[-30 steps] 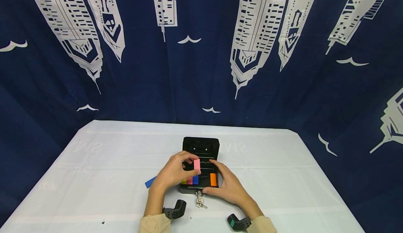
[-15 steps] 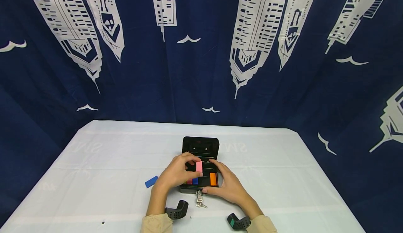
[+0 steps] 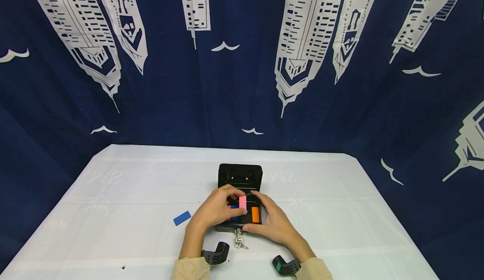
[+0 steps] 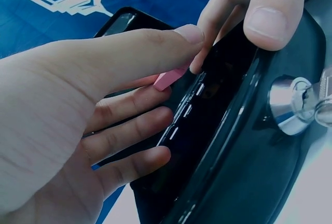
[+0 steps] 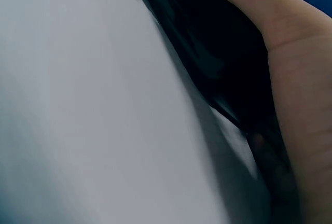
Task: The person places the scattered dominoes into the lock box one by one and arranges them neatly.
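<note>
My left hand (image 3: 213, 207) pinches a small pink block (image 3: 243, 203) between thumb and fingers, over the middle of an open black cash box (image 3: 240, 174). In the left wrist view the thumb covers much of the pink block (image 4: 168, 79). My right hand (image 3: 275, 222) grips the box's right side, thumb at the front edge and fingers toward the hinge. Inside, an orange block (image 3: 256, 215) stands by the right wall. A blue block (image 3: 234, 218) shows to the left, partly hidden by my left fingers.
Another blue block (image 3: 182, 218) lies on the white table (image 3: 113, 212), left of the box. Keys (image 3: 239, 241) hang from the box's front lock (image 4: 287, 105). Black wrist devices (image 3: 216, 255) sit at both wrists. A dark blue printed cloth (image 3: 211, 91) hangs behind the table.
My left hand has carried the pink block rightward and slightly toward me, from above the inner blue block to the gap before the orange one. My right hand has stayed on the box.
</note>
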The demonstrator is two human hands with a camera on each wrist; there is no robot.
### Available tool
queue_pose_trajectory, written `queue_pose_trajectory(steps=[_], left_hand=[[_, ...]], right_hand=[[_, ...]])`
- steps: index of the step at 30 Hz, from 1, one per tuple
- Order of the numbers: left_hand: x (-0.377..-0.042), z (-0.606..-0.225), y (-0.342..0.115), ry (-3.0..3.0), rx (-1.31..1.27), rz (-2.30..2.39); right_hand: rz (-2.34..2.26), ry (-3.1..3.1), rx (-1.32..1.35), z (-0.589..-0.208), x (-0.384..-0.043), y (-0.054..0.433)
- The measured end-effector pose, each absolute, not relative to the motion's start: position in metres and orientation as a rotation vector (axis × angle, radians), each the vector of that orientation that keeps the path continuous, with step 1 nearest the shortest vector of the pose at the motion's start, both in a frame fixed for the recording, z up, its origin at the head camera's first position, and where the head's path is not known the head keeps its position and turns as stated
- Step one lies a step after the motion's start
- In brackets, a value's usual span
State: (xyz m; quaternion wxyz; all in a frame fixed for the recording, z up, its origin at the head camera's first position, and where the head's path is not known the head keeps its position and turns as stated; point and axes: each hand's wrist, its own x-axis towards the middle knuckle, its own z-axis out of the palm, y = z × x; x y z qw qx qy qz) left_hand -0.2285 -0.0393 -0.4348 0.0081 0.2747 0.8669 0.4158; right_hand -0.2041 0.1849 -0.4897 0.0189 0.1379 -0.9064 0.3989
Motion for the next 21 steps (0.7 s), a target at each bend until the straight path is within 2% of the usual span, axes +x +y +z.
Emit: queue_pose_trajectory(steps=[21], left_hand=[[-0.23,-0.445,-0.027,2.753,0.858,1.201]], right_hand=[[1.236,-2.817,0.438,-0.489,-0.206,0.186]])
